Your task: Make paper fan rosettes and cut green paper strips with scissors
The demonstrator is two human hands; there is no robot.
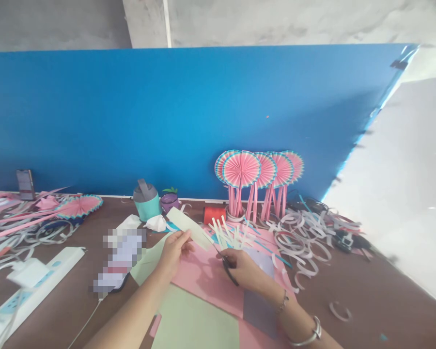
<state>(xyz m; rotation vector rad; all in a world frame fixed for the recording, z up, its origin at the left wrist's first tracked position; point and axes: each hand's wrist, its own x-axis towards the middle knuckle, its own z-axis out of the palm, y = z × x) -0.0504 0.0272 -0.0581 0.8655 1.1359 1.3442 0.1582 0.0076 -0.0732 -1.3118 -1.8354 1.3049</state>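
Note:
A pale cream-green sheet of paper (184, 221) is pinched in my left hand (177, 248), its fingers closed at the sheet's lower edge. My right hand (240, 266) grips a pair of scissors (229, 271) with dark handles. The blades point up and left toward the sheet; whether they touch it I cannot tell. Several narrow pale paper strips (223, 235) lie fanned out just beyond my right hand. Beneath both hands is a pink sheet (210, 281), overlapping a light green sheet (198, 322) and a grey-purple one (259, 310).
Pink pleated paper fans (241, 168) stand against the blue partition (148, 111). Curled paper scraps (305, 237) pile up at right. A red spool (214, 214), a teal cup (147, 202) and a purple pot (170, 201) stand behind. A blurred phone (119, 261) and power strip (39, 286) lie left.

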